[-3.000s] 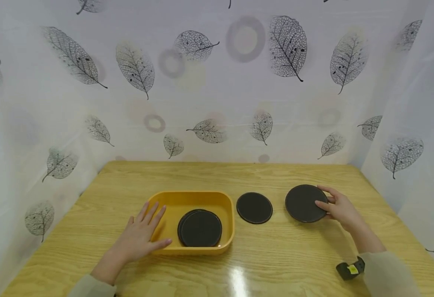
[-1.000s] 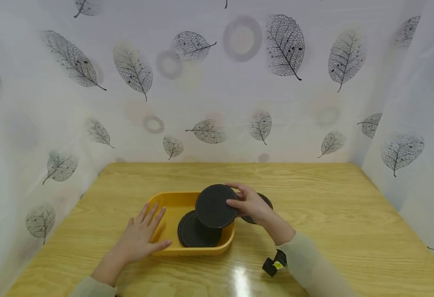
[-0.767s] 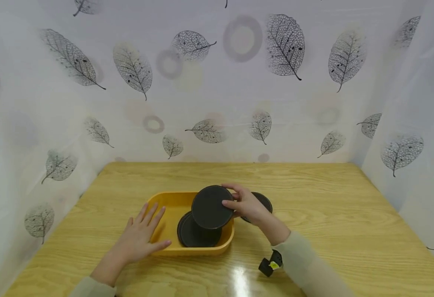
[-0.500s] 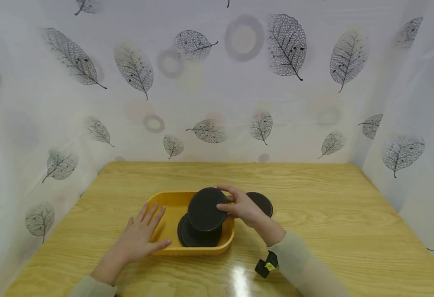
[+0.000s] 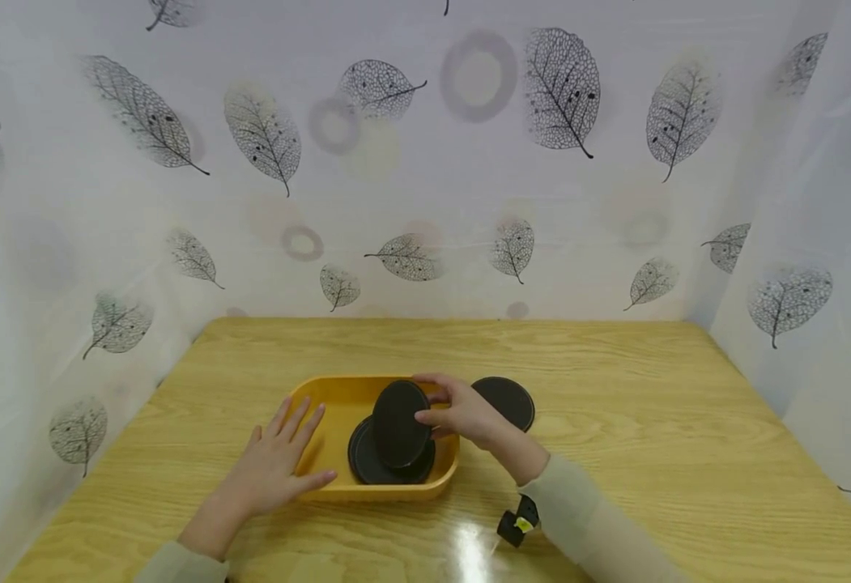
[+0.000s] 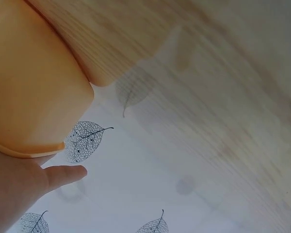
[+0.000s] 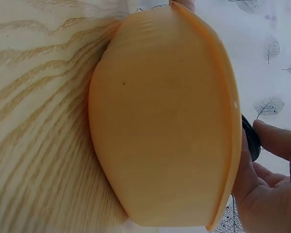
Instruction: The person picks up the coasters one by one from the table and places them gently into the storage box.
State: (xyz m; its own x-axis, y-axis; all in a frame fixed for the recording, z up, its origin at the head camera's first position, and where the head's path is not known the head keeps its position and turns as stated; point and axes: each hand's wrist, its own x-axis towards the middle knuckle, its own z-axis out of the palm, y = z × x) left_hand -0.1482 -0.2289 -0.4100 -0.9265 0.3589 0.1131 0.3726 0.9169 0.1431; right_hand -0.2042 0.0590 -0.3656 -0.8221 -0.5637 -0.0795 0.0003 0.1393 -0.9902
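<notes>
A yellow rectangular bin [image 5: 348, 392] stands on the table. My right hand [image 5: 465, 414] pinches a round black coaster [image 5: 400, 425] by its right edge. The coaster is tilted inside the bin, above several stacked black coasters [image 5: 363, 463] or just touching them; I cannot tell which. In the right wrist view the bin wall hides most of the held coaster [image 7: 252, 138], and its stitched edge shows between thumb and fingers. My left hand [image 5: 272, 461] rests on the bin's left rim, fingers spread and straight. Another black coaster [image 5: 507, 400] lies on the table, partly behind my right hand.
The wooden table [image 5: 651, 421] runs back to a white curtain [image 5: 425, 186] printed with grey leaves, which also hangs at both sides. A small black device [image 5: 515, 525] with a yellow mark sits at my right wrist. Light glares on the table in front.
My right hand has brought the coaster from the table's right side leftward over the bin, then lowered and tilted it more steeply. The left hand stays on the rim.
</notes>
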